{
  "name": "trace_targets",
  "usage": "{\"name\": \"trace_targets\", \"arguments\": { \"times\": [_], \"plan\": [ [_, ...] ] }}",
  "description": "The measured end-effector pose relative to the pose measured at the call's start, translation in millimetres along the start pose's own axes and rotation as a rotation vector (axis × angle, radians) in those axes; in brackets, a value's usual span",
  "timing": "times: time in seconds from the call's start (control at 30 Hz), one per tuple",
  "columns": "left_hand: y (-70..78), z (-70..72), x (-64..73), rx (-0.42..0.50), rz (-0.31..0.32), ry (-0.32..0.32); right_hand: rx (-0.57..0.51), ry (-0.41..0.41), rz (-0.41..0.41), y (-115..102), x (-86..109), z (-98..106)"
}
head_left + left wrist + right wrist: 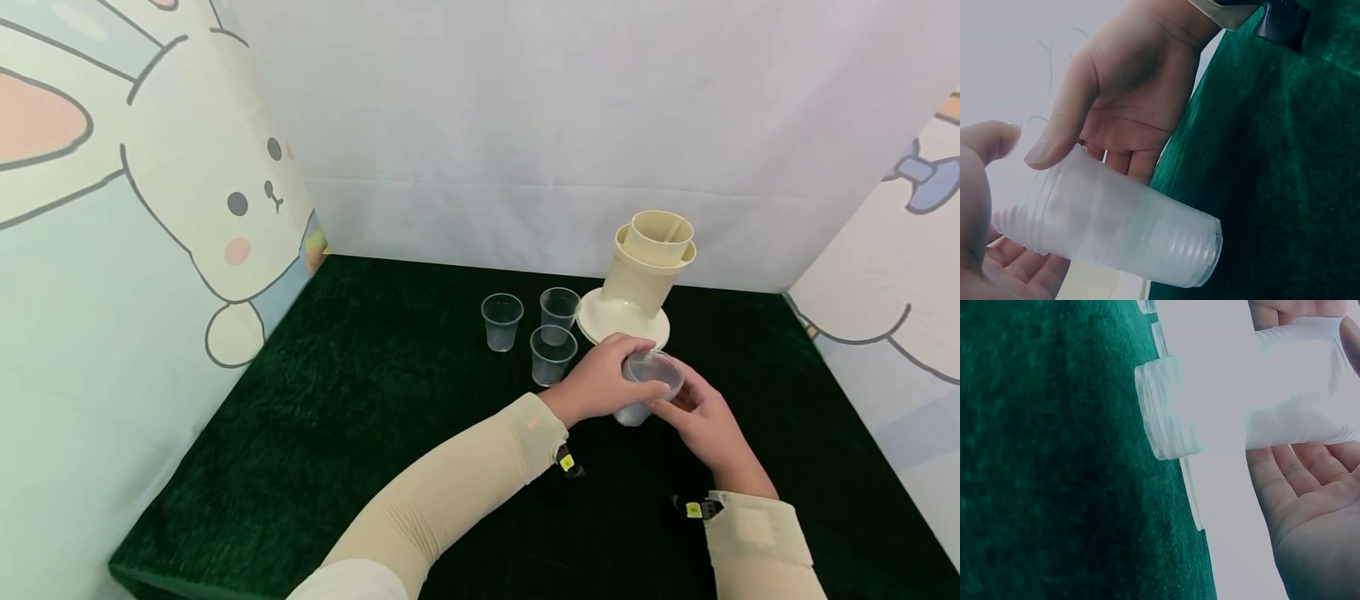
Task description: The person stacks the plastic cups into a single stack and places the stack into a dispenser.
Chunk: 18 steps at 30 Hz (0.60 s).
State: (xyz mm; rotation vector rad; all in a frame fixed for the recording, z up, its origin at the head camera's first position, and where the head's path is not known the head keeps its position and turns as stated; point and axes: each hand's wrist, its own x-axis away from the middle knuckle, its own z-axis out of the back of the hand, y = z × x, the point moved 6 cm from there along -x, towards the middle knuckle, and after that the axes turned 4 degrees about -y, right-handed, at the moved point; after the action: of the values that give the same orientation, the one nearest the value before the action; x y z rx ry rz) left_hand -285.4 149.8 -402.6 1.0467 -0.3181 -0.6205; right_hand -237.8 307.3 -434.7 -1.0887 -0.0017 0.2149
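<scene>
Both hands hold a small stack of clear plastic cups (633, 414) over the right part of the table. My left hand (600, 382) comes from the left, its thumb lying across the near side of the rim in the head view. On the other side my right hand (705, 421) grips the stack, thumb at the front and fingers round the back. Several ridged rims (1034, 203) show close together in the left wrist view, where the stack lies sideways across the picture. Part of the stack's wall is hidden behind the fingers.
Left of the hands stand three clear cups: one on the left (502, 323), one at the back (559, 310) and one in front (553, 358). Behind the hands rises a cream-coloured tubular stand (637, 283) on a round base (600, 321). Dark green cloth (360, 400) covers the table.
</scene>
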Motion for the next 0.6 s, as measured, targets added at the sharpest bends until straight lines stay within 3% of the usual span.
{"name": "trace_targets", "arguments": {
  "times": [0.3,0.6],
  "plan": [
    [-0.3,0.5,-0.5,-0.026,-0.020,-0.005,-0.016,-0.005,0.016,-1,-0.9,-1],
    [8.6,8.7,-0.1,-0.058,-0.101,0.001,0.006,0.008,0.012,0,0.3,-1]
  ]
}}
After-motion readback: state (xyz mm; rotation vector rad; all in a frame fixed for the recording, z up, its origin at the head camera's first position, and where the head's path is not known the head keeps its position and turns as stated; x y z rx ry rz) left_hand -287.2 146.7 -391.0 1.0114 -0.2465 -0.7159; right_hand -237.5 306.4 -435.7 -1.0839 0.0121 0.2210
